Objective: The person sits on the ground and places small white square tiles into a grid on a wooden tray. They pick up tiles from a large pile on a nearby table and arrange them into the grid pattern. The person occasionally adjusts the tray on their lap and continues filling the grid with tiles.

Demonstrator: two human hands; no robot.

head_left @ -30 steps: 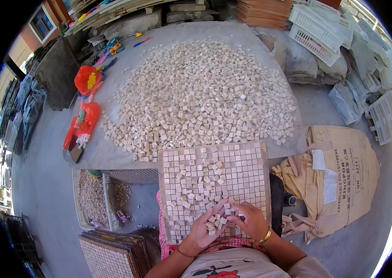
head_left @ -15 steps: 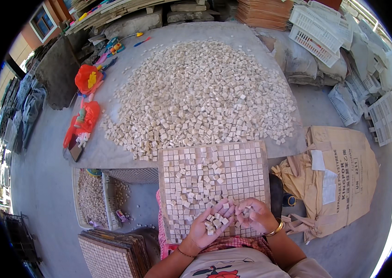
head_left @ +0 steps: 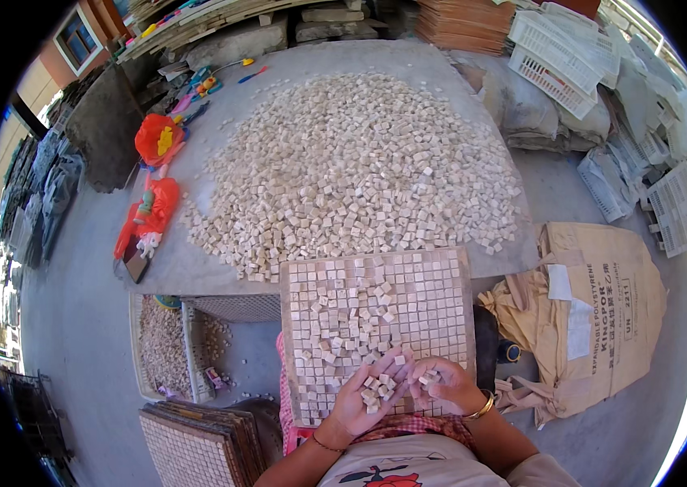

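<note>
1. Cupping a small heap of loose beige stone cubes (head_left: pixel 376 389), the left hand (head_left: pixel 363 398) lies palm up over the near edge of the square mosaic grid tray (head_left: pixel 376 325), its fingers curled loosely around the heap.
2. The right hand (head_left: pixel 441 385), wearing a gold bangle (head_left: pixel 483 406) at the wrist, sits just beside the left; its fingers are pinched narrowly on 1 small beige cube (head_left: pixel 428 377), right above the tray's near rows.
3. The tray rests partly on the person's lap and partly against the near edge of the grey worktop (head_left: pixel 189 268). Most of its cells are filled with cubes, and more loose cubes lie scattered across its middle.
4. Beyond the tray, a broad pile of beige stone cubes (head_left: pixel 351 170) covers much of the worktop.
5. Red and orange plastic bags (head_left: pixel 157 174) lie at the worktop's left edge.
6. To the right, on the floor, lies a tan paper sack (head_left: pixel 595 308).
7. At lower left stand a stack of finished mosaic sheets (head_left: pixel 197 438) and a mesh crate of small stones (head_left: pixel 161 349).
</note>
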